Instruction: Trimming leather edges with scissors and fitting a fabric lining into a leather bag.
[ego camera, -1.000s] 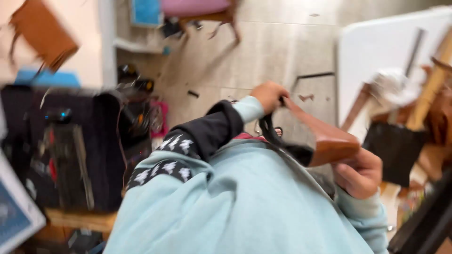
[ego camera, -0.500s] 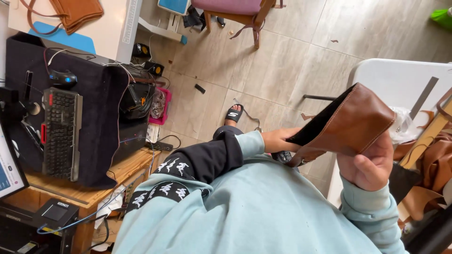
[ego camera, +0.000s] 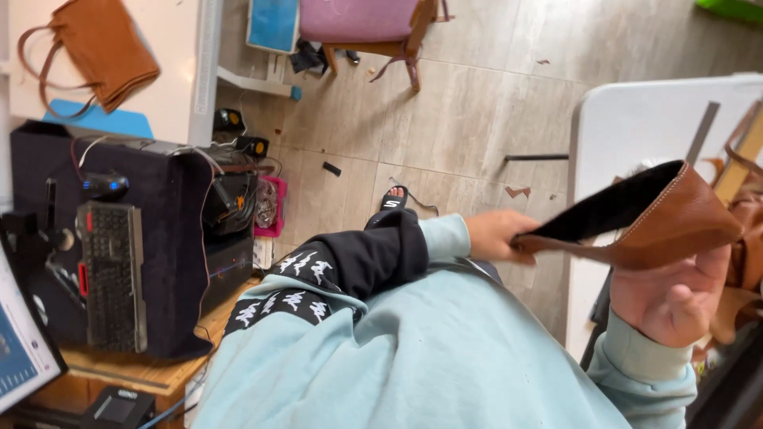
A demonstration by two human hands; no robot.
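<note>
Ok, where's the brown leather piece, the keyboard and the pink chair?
Brown leather piece (ego camera: 675, 226), head view, on its tan outer side.
Keyboard (ego camera: 111, 274), head view, on the middle of its keys.
Pink chair (ego camera: 358, 17), head view, on its seat cushion.

Grey plank floor (ego camera: 477, 103), white table (ego camera: 636, 127), pink-cushioned chair (ego camera: 362, 20).

One head cam, no 2nd view — looks steeply down over the person's chest, rolled sideways, close on the hands; floor (ego camera: 477, 103) beyond, white table (ego camera: 636, 127) edge at right, dark desk (ego camera: 167, 238) at left.
</note>
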